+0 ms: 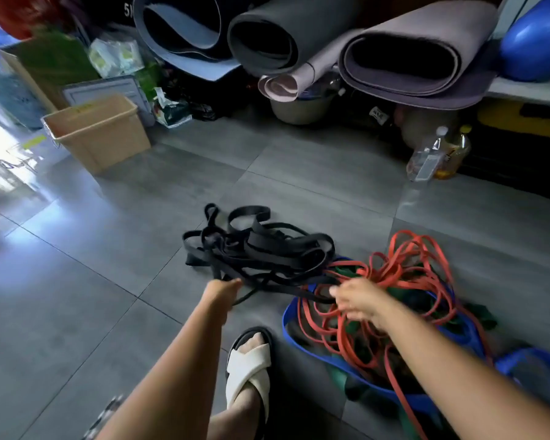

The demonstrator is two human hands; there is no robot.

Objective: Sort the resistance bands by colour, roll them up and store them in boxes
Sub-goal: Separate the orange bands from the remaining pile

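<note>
left hand grips a strand of the black bands heaped just beyond it. right hand lies over the red bands; too blurred to tell its grip.

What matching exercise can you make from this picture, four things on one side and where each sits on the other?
Things:
1. black bands
2. red bands
3. beige box
4. blue ball

Places:
A. top right corner of the view
B. far left, standing upright
C. centre, one strand gripped by the left hand
D. lower right, by the right hand

Pairs: 1-C, 2-D, 3-B, 4-A
</note>
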